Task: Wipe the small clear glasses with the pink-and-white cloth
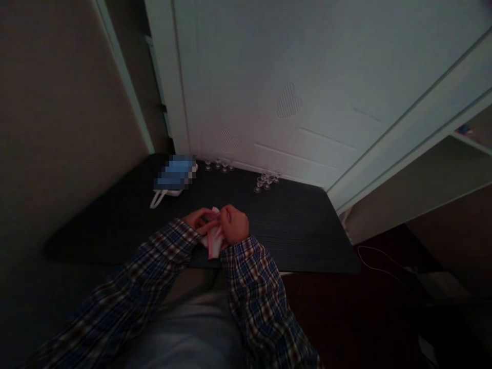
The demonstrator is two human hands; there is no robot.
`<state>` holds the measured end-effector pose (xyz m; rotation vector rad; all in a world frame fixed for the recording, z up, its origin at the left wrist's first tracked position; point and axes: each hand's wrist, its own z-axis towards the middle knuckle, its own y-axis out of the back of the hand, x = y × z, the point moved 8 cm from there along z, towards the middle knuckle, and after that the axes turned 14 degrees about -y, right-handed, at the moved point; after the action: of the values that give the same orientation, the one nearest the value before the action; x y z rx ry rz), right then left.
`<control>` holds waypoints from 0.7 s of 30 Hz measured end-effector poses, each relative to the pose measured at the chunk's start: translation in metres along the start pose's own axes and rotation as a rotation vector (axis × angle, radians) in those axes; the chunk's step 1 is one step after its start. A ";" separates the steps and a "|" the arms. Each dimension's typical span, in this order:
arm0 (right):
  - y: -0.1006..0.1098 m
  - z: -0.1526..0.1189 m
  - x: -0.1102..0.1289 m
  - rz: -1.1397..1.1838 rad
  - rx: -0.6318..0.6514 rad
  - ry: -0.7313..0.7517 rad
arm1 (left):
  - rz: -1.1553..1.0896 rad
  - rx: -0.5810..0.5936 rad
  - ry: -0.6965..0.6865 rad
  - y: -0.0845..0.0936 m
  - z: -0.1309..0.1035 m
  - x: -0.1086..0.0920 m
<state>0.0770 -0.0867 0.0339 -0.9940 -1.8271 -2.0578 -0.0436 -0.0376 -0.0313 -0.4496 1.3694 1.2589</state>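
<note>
Close together over the near edge of the dark table, my two hands work on a limp pink-and-white piece of what looks like cloth [215,242]. My left hand [198,219] has its fingers curled round the left side of the piece. From the right, my right hand [235,224] is closed on the same piece, its fingertips mostly hidden. A white end of it with pink edges hangs down between my wrists. Dim light leaves its exact kind unclear.
The dark table [300,230] stands against a white panel [326,92] with raised hearts. Several small clear suction cups [266,180] lie in two clusters near the back edge. A pixelated blue-and-white device [175,174] with a strap lies at the back left.
</note>
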 end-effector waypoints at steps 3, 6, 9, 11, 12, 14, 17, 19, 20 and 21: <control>0.000 0.000 0.000 0.001 -0.005 -0.001 | 0.024 -0.019 -0.022 0.002 -0.001 -0.002; 0.002 -0.001 0.002 0.008 -0.018 0.006 | 0.035 -0.050 -0.043 0.004 -0.002 -0.005; 0.004 -0.002 0.003 0.012 -0.035 0.010 | 0.005 -0.026 -0.043 0.002 -0.002 -0.003; 0.004 -0.003 0.003 0.017 -0.037 0.010 | -0.021 -0.004 -0.037 0.000 -0.001 -0.001; 0.004 -0.003 0.003 0.020 -0.035 0.014 | -0.035 0.002 -0.033 -0.001 -0.001 -0.001; 0.004 -0.003 0.003 0.023 -0.040 0.023 | -0.051 -0.008 -0.022 0.000 -0.001 -0.002; 0.006 -0.004 0.005 0.024 -0.056 0.045 | -0.074 -0.014 -0.011 0.001 -0.002 -0.006; 0.007 -0.005 0.007 0.036 -0.054 0.057 | -0.117 0.004 -0.005 0.000 -0.003 -0.007; 0.007 -0.006 0.008 0.046 -0.049 0.061 | -0.144 0.011 -0.003 -0.001 -0.003 -0.008; 0.007 -0.006 0.008 0.054 -0.043 0.064 | -0.168 0.008 -0.003 -0.001 -0.002 -0.007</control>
<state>0.0726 -0.0915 0.0443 -0.9663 -1.7129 -2.0800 -0.0417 -0.0429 -0.0259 -0.5459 1.3056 1.1159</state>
